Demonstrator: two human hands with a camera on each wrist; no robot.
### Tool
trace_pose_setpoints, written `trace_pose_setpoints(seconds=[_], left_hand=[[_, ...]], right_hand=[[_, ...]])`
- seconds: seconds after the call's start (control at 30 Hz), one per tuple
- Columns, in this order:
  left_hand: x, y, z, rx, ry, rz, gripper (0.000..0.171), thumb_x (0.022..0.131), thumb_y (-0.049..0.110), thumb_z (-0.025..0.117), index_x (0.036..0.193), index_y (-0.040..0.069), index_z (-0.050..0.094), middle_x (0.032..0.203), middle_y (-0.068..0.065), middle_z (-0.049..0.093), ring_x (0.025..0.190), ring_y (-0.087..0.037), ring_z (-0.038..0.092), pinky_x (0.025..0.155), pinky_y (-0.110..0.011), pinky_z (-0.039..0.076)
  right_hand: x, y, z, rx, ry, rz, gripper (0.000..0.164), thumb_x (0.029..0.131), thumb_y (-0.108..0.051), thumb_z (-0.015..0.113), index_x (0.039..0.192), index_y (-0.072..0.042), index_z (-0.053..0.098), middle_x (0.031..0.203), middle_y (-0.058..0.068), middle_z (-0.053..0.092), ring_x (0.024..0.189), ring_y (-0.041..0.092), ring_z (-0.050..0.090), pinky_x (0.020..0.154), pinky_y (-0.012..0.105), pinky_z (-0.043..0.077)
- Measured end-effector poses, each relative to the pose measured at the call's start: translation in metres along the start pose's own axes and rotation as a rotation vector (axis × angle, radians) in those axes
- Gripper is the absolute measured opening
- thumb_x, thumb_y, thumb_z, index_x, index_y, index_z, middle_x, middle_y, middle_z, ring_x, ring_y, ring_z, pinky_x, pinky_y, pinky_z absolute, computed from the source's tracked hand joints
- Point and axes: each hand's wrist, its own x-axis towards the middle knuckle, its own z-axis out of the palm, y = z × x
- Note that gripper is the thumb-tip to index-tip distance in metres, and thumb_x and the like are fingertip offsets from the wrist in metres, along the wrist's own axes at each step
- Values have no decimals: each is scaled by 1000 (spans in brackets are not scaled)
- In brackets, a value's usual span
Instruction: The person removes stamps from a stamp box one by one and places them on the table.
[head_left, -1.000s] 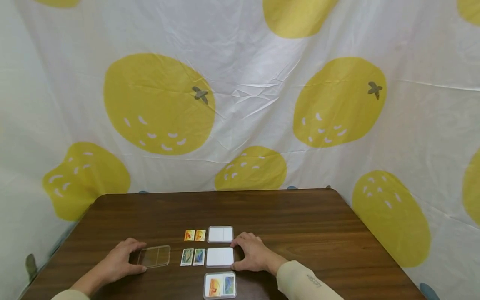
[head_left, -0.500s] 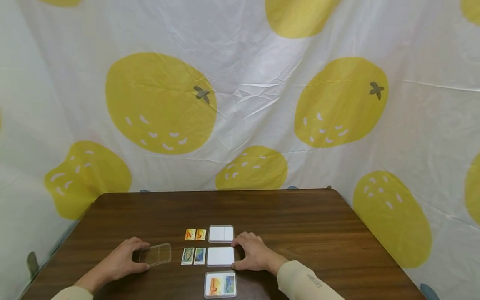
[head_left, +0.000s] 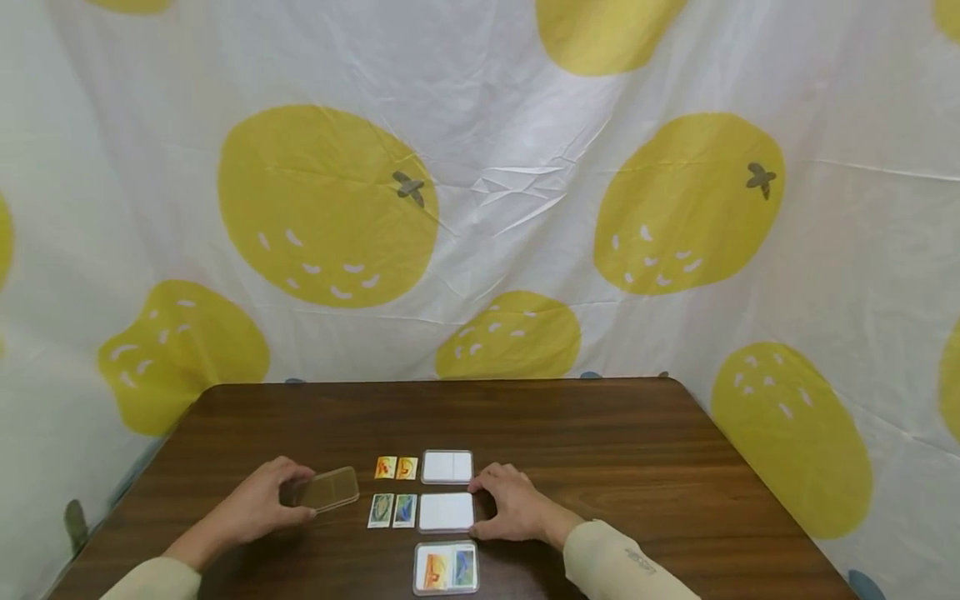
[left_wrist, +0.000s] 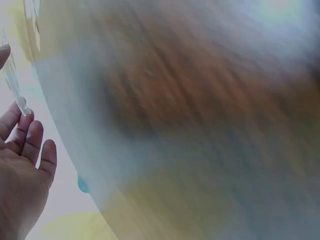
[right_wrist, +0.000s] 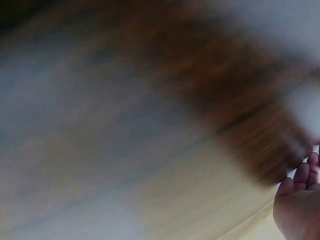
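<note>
Moved since the earlier frame: clear cover [head_left: 335,489], carried by the left hand [head_left: 262,504] toward the cards, its free end now angled higher.

Item, left grip: thumb and fingers pinching the clear cover by its left end; appears clear of the table [head_left: 622,450]. Held by the end, presumably, to leave the transparent face uncovered. Left wrist view shows it nearly edge-on.

Item, right grip: right hand [head_left: 513,504], thumb and fingertips at the two right corners of the middle case [head_left: 446,512], across the cards from the pinched cover. Probably posted there to steady the case; whether it clasps or only rests against it, cannot tell. Right wrist view largely blurred.

Item, just beyond the cover's free end: green card [head_left: 381,510] and blue card [head_left: 405,511], side by side, left of the middle case; orange cards [head_left: 396,468], a pair, behind these.

Item, ahead of the right fingertips: far case [head_left: 447,467], white-faced, one dividing line. Each pair of cards lies level with a case, seemingly for matching by row.

Item, nearer the wearer than the right thumb: near case [head_left: 431,547], showing one orange and one blue picture.
</note>
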Motion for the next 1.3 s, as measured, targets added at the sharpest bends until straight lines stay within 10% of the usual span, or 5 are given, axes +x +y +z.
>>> trace_pose_setpoints(seconds=[1.3], left_hand=[[65,88,57,-95,-77,102,58,75,33,81,118,-3,65,105,-10,56,98,-25,49,84,-43,43]], right_hand=[[10,-17,-19,255,107,-45,71,81,-41,79,135,-2,56,122,10,59,112,30,56,96,43,45]])
